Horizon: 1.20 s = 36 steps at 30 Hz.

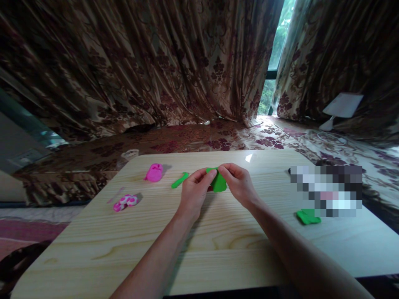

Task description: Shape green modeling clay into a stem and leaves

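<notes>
Over the middle of the table, my left hand (197, 189) and my right hand (238, 182) pinch a flat piece of green modelling clay (220, 182) between them. Both hands grip it near its upper edge, thumbs towards me, and the sheet hangs down between them. Left of my left hand lies a thin green clay strip (179, 181), bent at its far end. Another flattened green clay lump (308, 216) rests on the table to the right of my right arm.
A pink clay lump (154, 172) and a pink-and-white spotted clay piece (125, 202) lie on the left of the wooden table (218, 265), beside a thin pinkish stick (116, 195). A blurred-out object (330, 193) sits at the right edge. A white lamp (343, 104) stands beyond.
</notes>
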Motion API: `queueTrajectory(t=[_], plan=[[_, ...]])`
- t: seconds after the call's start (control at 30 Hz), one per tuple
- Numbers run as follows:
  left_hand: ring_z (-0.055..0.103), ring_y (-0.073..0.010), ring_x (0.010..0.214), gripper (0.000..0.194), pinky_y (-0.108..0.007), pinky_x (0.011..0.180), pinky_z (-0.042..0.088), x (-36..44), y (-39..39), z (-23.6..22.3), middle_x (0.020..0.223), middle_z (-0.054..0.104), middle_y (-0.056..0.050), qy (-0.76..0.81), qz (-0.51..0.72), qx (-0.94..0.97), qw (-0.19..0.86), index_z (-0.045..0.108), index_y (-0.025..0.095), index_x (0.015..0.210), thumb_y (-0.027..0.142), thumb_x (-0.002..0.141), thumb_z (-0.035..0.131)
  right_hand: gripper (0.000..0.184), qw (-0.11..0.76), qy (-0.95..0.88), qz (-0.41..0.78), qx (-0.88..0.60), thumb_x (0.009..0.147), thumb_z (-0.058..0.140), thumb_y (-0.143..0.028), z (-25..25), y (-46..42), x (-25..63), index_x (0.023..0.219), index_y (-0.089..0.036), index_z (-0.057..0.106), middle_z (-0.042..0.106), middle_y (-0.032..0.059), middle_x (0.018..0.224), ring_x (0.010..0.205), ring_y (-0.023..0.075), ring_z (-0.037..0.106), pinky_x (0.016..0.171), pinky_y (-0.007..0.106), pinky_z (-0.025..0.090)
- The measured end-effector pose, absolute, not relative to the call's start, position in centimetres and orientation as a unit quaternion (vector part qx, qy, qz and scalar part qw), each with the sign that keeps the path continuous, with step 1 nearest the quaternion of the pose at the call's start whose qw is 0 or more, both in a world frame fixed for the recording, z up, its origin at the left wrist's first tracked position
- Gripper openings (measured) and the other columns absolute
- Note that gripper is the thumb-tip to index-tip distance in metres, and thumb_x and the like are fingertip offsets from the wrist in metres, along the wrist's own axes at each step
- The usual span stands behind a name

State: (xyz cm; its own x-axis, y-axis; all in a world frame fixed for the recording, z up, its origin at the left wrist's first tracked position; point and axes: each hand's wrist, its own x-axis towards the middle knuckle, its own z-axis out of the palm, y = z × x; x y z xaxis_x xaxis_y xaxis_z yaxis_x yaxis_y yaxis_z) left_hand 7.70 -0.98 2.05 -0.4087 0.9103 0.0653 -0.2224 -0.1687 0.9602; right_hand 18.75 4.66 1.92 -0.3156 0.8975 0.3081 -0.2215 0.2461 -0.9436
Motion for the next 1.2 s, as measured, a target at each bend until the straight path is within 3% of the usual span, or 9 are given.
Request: queueTrajectory(t=[0.37,0.63,0.73,0.93,1.2], plan=[[0.060,-0.0130,0.067,0.029,-0.025,0.062,0.049,7.60,-0.89,2.18,0.076,0.069,-0.002,0.508,0.677,0.351,0.401,0.072,0.017,0.081,0.039,0.062,0.073,0.025,0.501,-0.627,0.519,-0.294,0.074,0.061,-0.040,1.76,4.66,18.63,0.077,-0.015,0.065,0.060,0.0003,0.066,0.058,0.0114,0.051,0.054,0.022,0.042],[0.060,-0.0122,0.065,0.029,-0.024,0.060,0.049,7.40,-0.75,2.10,0.075,0.068,-0.002,0.482,0.702,0.301,0.429,0.070,0.016,0.081,0.039,0.064,0.073,0.030,0.463,-0.630,0.553,-0.287,0.078,0.057,-0.042,1.75,4.71,18.76,0.074,-0.014,0.064,0.056,-0.0012,0.061,0.055,0.0097,0.046,0.051,0.022,0.038],[0.060,-0.0115,0.062,0.028,-0.023,0.058,0.048,7.32,-0.81,2.08,0.071,0.067,-0.002,0.465,0.695,0.299,0.459,0.069,0.015,0.078,0.040,0.067,0.071,0.027,0.488,-0.610,0.553,-0.290,0.076,0.059,-0.041,1.64,4.78,18.70,0.074,-0.014,0.063,0.055,-0.0013,0.061,0.055,0.0098,0.046,0.050,0.022,0.037],[0.062,-0.0131,0.069,0.026,-0.026,0.069,0.049,7.36,-0.86,2.01,0.077,0.070,-0.003,0.467,0.681,0.314,0.469,0.070,0.016,0.082,0.033,0.064,0.074,0.028,0.479,-0.621,0.549,-0.289,0.075,0.060,-0.042,1.63,4.78,18.72,0.069,-0.014,0.062,0.052,-0.0029,0.058,0.053,0.0092,0.044,0.048,0.022,0.033],[0.062,-0.0131,0.068,0.026,-0.027,0.070,0.049,7.01,-0.68,1.98,0.075,0.070,-0.003,0.463,0.697,0.282,0.470,0.071,0.014,0.081,0.032,0.063,0.075,0.030,0.483,-0.596,0.568,-0.298,0.077,0.059,-0.042,1.38,5.35,18.86,0.066,-0.014,0.059,0.053,-0.0020,0.058,0.054,0.0095,0.046,0.050,0.022,0.037]])
